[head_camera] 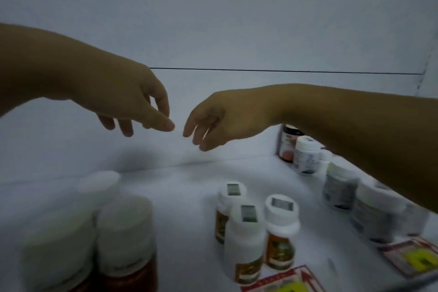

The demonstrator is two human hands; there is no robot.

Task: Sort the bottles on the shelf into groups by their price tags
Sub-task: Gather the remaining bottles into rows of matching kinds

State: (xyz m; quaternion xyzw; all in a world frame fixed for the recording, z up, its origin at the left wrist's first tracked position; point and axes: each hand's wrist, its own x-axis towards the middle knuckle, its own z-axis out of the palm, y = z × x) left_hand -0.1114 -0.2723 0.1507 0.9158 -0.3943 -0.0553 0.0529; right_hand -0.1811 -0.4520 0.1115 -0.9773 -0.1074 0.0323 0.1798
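**Both hands empty above the sorted bottles**

Take the middle trio of bottles (254,227) as the marker. Well to its left, at the front of the shelf (180,178), stands a blurred cluster of wide jars (94,234) with pale lids. Above and left of the trio hangs the left hand (132,104), fingers loosely curled and holding nothing. Just beside it, fingertips nearly meeting, the right hand (213,118) droops open, also empty. The trio itself stands upright, each white cap carrying a small tag I cannot read. To its right, a row of pale jars (343,187) runs back to the shelf corner, partly hidden under the right forearm. These look like light, rigid plastic bottles with smooth sides, probably easy to tip; I would take one around the cap or shoulder, not by the glossy label.
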